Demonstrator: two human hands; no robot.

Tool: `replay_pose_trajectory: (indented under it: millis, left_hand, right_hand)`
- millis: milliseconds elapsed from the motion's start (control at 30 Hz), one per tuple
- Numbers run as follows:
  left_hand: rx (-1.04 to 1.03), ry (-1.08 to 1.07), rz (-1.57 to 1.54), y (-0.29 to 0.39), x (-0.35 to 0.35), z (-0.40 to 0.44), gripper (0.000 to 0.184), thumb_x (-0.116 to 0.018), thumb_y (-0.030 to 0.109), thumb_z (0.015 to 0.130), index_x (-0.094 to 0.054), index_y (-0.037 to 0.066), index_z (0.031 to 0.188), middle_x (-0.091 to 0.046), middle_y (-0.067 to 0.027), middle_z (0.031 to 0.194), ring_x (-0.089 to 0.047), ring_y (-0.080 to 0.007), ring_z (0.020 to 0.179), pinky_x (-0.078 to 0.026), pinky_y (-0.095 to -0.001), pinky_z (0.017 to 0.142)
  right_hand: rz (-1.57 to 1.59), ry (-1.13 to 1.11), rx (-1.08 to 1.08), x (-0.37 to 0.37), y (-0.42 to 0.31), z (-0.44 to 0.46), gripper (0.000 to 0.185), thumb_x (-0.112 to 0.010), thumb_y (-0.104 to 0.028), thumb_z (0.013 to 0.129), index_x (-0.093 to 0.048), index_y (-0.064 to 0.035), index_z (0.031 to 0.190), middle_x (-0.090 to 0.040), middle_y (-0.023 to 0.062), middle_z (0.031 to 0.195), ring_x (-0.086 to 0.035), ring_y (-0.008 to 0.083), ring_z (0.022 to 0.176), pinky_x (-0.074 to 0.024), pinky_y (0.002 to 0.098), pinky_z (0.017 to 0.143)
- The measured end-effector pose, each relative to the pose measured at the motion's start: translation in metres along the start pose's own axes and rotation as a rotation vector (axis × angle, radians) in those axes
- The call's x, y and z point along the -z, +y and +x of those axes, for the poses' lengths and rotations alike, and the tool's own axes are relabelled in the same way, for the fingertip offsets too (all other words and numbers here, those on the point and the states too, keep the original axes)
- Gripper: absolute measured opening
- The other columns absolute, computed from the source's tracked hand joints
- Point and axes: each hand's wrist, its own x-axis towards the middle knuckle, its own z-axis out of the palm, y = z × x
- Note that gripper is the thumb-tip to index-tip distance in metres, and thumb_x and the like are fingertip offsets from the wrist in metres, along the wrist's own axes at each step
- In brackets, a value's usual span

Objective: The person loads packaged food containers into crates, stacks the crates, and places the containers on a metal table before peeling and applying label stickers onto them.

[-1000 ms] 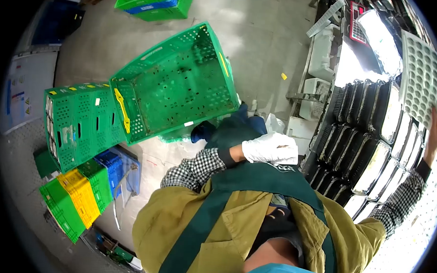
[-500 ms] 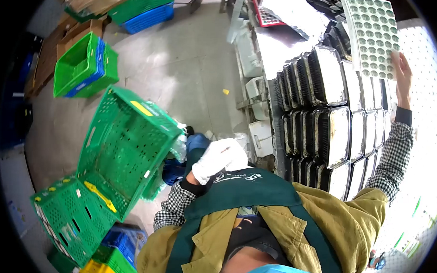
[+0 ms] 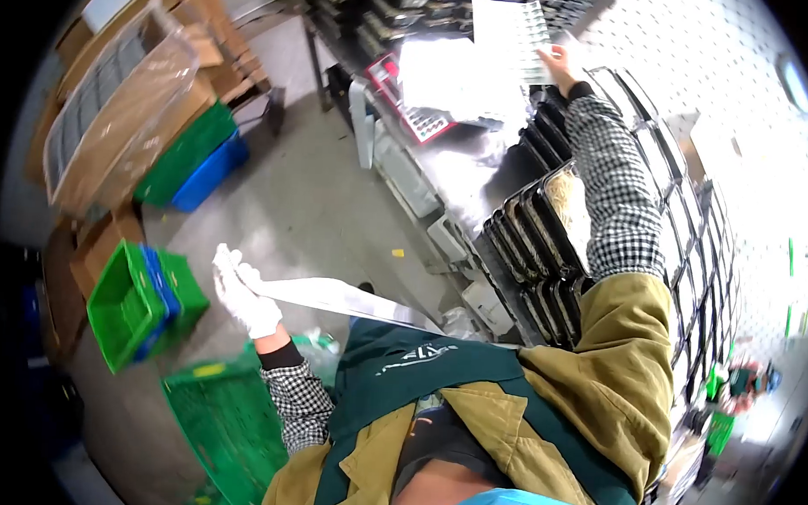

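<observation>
My left hand, in a white glove, is pinched on one end of a long white strip that stretches toward the front of my apron. My right hand, bare, reaches forward over the stacked trays, its fingers closed on the edge of a sheet of round stickers. White sheets lie beside that sheet on the work table, on a red-edged sheet of dots. Black trays with pale contents are stacked below my right arm.
A green crate is at my lower left. Nested green and blue crates stand on the floor at left. Cardboard boxes in plastic wrap lie behind them. Another person is far off at right.
My right hand has carried the sticker sheet leftward to the white sheets. The left hand has moved out from my chest to the left, drawing out the white strip. My view has turned right.
</observation>
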Motion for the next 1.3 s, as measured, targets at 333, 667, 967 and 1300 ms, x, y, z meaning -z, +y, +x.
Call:
replay_pose_trajectory:
  millis: [333,667,967,1300]
  left_hand:
    - [0.247,-1.357,0.221,-0.061,-0.176,-0.089,0.009,-0.055,0.007,0.088,-0.060,0.000,0.086,-0.059,-0.0038,0.072,-0.053,-0.0091,0.059,-0.043,-0.0225,0.053]
    - [0.468,-1.993,0.270,-0.111,-0.167,-0.212,0.014,-0.067,0.014,0.083,-0.061,0.003,0.078,-0.055,0.0008,0.065,-0.046,-0.0046,0.058,-0.038,-0.0214,0.052]
    - [0.931,-2.155,0.383,-0.091,-0.183,-0.243,0.020,-0.058,0.007,0.088,-0.061,0.000,0.107,-0.067,-0.0057,0.091,-0.059,-0.0065,0.073,-0.048,-0.0192,0.067]
    - [0.725,-2.120,0.358,-0.117,-0.196,-0.258,0.014,-0.056,0.014,0.091,-0.060,0.001,0.090,-0.064,-0.0069,0.076,-0.060,-0.0096,0.062,-0.049,-0.0220,0.053]
  right_hand:
    - [0.179,-0.652,-0.001,0.111,-0.172,-0.196,0.033,-0.064,-0.027,0.085,-0.060,-0.0038,0.109,-0.063,0.0065,0.093,-0.060,0.0133,0.083,-0.0506,0.0273,0.074]
    - [0.452,0.151,-0.450,0.156,-0.164,-0.407,0.008,-0.065,-0.007,0.084,-0.066,-0.0001,0.088,-0.063,0.0011,0.080,-0.055,0.0055,0.073,-0.0456,0.0201,0.065]
    - [-0.293,0.279,-0.421,0.217,-0.016,-0.384,0.029,-0.065,-0.030,0.083,-0.063,-0.0005,0.082,-0.060,0.0147,0.079,-0.058,0.0277,0.075,-0.0461,0.0347,0.067]
    - [-0.393,0.334,-0.333,0.197,-0.002,-0.398,0.012,-0.059,-0.010,0.082,-0.057,-0.0058,0.093,-0.056,0.0120,0.087,-0.058,0.0310,0.075,-0.0475,0.0380,0.066]
